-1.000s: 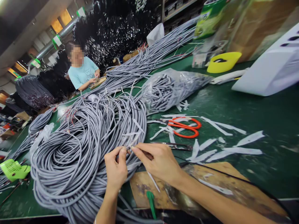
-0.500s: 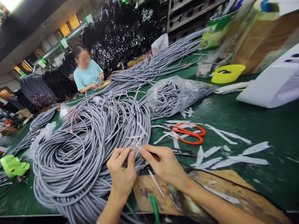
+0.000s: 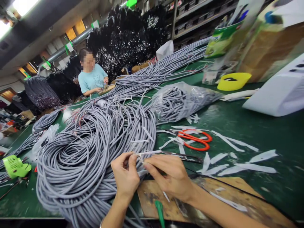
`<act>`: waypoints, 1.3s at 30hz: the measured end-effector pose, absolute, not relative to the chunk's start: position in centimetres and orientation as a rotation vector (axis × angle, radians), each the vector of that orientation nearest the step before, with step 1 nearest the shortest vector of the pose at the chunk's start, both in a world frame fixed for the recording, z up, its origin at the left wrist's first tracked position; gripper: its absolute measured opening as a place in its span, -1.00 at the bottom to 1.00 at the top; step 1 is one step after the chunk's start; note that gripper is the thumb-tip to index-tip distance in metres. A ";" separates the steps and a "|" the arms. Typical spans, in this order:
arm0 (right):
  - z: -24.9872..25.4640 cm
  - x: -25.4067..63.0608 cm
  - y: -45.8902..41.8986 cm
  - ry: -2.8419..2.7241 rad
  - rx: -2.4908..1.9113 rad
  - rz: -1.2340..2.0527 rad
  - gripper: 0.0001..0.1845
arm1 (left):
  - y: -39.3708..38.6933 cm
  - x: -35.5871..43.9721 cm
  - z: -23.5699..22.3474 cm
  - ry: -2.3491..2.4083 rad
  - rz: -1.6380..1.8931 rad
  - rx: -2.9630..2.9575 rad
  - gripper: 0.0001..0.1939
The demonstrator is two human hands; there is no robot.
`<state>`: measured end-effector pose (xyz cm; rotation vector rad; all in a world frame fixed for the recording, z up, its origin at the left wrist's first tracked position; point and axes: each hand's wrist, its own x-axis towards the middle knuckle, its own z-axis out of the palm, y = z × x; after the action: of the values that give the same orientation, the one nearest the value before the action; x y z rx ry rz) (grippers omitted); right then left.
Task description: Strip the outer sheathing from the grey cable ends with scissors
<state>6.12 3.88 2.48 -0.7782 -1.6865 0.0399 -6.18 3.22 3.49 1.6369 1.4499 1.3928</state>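
My left hand (image 3: 125,172) is closed in a pinch on the frayed, stripped end of a cable (image 3: 139,155), in front of the big coil of grey cables. My right hand (image 3: 167,172) is also closed, its fingertips at the same end. A pale, thin length points right from the pinch, just above my right fingers; whether it is cable or tape I cannot tell. Behind my right knuckles a dark, slim metal tool (image 3: 190,157) shows; whether the hand touches it is hidden. Orange-handled scissors (image 3: 196,139) lie beyond, among white strips (image 3: 255,167).
The grey cable coil (image 3: 95,158) fills the left side. Beyond my hands is a clear bag of short cable pieces (image 3: 180,101). A worn board (image 3: 149,196) with a green-handled tool (image 3: 159,210) lies below. A yellow tape ring (image 3: 234,81) sits right; a co-worker (image 3: 92,76) sits across.
The pale length at my fingertips pointed up and now lies over to the right. My right fingers have shifted and stretched along below it. The whole view has moved slightly.
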 end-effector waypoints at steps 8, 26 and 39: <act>3.3 5.8 2.6 -1.810 -0.506 -0.045 -0.63 | 4.6 -6.5 4.1 1.400 1.388 1.465 -0.65; 1.5 6.6 6.4 -1.233 -1.134 0.751 -0.72 | 3.9 -8.2 4.3 1.043 1.142 1.341 -0.69; 1.9 6.6 4.0 -1.589 -1.020 0.012 -0.71 | 3.4 -6.9 4.4 1.378 1.528 1.739 -0.95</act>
<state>6.60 3.97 1.91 -1.0199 -1.5892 0.0117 -6.91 3.45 4.44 1.7394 1.3779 1.5281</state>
